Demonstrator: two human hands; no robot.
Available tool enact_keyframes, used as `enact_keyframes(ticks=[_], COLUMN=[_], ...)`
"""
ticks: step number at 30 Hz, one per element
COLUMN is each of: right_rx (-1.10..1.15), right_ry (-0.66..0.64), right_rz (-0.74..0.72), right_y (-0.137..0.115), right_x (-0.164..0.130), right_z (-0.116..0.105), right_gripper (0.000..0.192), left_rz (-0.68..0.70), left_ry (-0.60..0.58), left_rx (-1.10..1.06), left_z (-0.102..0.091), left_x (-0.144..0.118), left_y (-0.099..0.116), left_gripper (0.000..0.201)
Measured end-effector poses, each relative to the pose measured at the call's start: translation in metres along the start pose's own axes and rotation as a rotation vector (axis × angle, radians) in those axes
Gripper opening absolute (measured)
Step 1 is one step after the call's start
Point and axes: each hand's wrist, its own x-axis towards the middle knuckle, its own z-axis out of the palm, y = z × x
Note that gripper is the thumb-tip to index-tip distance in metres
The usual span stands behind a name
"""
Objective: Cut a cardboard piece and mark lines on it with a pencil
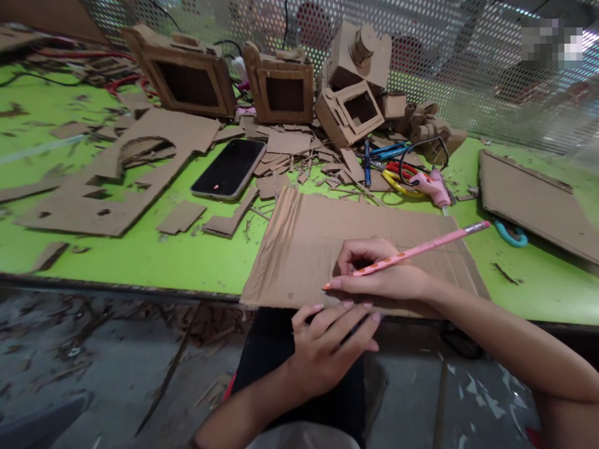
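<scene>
A pink pencil [421,249] with orange spots lies slantwise in my right hand [379,271], which is closed around it. Its tip points down and left at the front part of a flat cardboard sheet [313,243], and the hand rests on that sheet. My left hand [327,343] is at the sheet's front edge, below the pencil tip, with its fingers stretched out and slightly apart. I cannot make out whether something thin lies under those fingertips. Faint pencil lines show on the sheet's right part.
Behind the sheet lie a phone [229,168], cardboard scraps, a pink glue gun [433,187] and yellow-handled scissors [402,184]. Camera-like cardboard models [285,93] stand along a perforated metal screen [435,75]. A cut-out board [154,128] is left; another panel [533,193] is right.
</scene>
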Motion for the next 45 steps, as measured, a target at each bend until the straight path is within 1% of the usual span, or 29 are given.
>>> enact_keyframes(ticks=[9,17,26,34,37,42,45], right_rx=[-0.013,-0.031,-0.139,-0.213,-0.203,-0.194,-0.184], right_ry=[-0.004,-0.022,-0.043,0.03,0.035,0.044,0.05], right_rz=[-0.006,-0.001,-0.039,-0.043,-0.029,-0.012,0.022], right_y=[0.001,-0.001,-0.007,-0.008,-0.007,-0.005,-0.004], right_x=[-0.001,-0.003,-0.008,-0.012,-0.015,-0.02,-0.026], right_z=[0.0,-0.001,-0.001,0.0,-0.002,-0.006,-0.011], right_gripper=[0.033,0.032,0.031,0.029,0.028,0.028,0.027], left_rz=[-0.009,-0.011,0.0,0.005,0.003,-0.004,0.004], left_ry=[-0.01,0.015,-0.002,-0.028,-0.029,-0.076,-0.069], left_rx=[0.007,0.0,-0.001,0.019,0.033,0.033,0.037], left_z=[-0.002,0.001,-0.003,-0.003,-0.005,-0.007,-0.007], left_x=[0.001,-0.001,0.005,0.005,0.005,0.007,0.007], left_y=[0.001,0.001,0.001,0.001,0.002,0.002,0.002], left_gripper=[0.02,0.021,0.019,0.019,0.02,0.023,0.022])
